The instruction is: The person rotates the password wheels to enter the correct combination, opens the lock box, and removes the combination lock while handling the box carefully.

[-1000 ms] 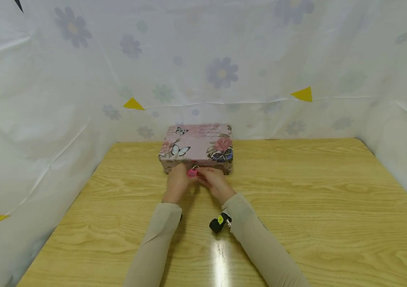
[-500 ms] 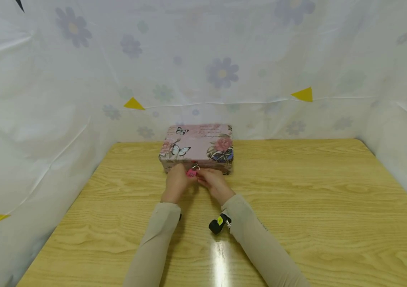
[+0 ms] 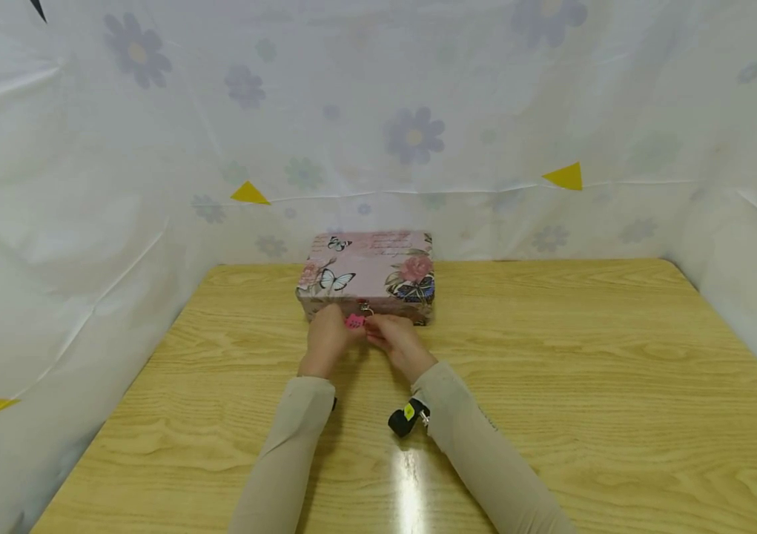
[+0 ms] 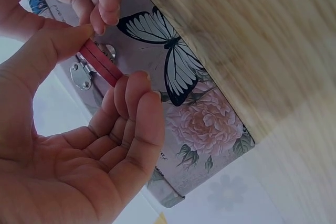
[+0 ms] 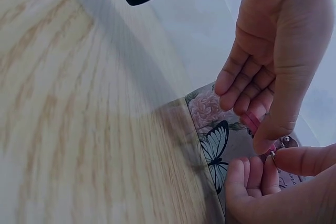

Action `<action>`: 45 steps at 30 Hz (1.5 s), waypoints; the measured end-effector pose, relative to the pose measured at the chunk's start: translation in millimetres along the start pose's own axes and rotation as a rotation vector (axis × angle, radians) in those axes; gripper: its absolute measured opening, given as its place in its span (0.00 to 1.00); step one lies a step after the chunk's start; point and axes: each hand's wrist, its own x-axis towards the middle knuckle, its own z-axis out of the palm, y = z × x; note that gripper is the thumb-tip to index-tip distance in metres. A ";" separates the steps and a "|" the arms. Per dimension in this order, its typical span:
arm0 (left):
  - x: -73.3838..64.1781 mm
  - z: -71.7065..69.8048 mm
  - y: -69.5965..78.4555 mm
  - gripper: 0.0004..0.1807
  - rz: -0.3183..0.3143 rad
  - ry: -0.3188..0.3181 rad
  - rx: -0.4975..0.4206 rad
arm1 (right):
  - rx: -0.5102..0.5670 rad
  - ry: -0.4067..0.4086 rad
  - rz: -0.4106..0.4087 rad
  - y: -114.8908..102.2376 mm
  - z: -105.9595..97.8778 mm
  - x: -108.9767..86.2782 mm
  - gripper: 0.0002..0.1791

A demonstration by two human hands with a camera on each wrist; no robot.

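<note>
A pink padlock (image 3: 354, 321) with dark marks on its face is at the front of a pink box (image 3: 378, 259) printed with butterflies and roses. My left hand (image 3: 327, 341) pinches the padlock's body (image 4: 101, 62) between thumb and fingers. From the other side my right hand (image 3: 401, 343) pinches at the metal shackle (image 5: 273, 157), thumb against fingertips. Directly beside the padlock is the box's silver metal clasp (image 4: 81, 74). The lid of the box is down. Fingers partly cover the shackle, and I cannot tell whether it passes through the clasp.
The box stands near the back edge of a wood-grain table (image 3: 585, 371). Behind it hangs a white flower-printed sheet (image 3: 485, 111) with yellow triangles on it. A black wrist strap (image 3: 405, 419) hangs below the right sleeve.
The padlock has turned and shifted slightly left in my fingers, its shackle now lower by the clasp. Both hands stay in nearly the same place; the box has not moved.
</note>
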 end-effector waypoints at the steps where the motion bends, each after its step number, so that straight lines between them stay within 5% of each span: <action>1: -0.3 -0.1 -0.1 0.27 0.001 0.000 -0.001 | 0.001 0.003 -0.001 0.1 0.0 -0.2 0.10; 25: -3.1 -1.2 5.1 0.28 0.016 -0.013 0.000 | -0.004 0.025 -0.048 -4.1 -2.6 -2.4 0.09; 45: -4.5 -11.3 8.2 0.29 0.067 -0.087 -0.071 | -0.065 -0.074 -0.057 -15.3 -13.1 -4.4 0.07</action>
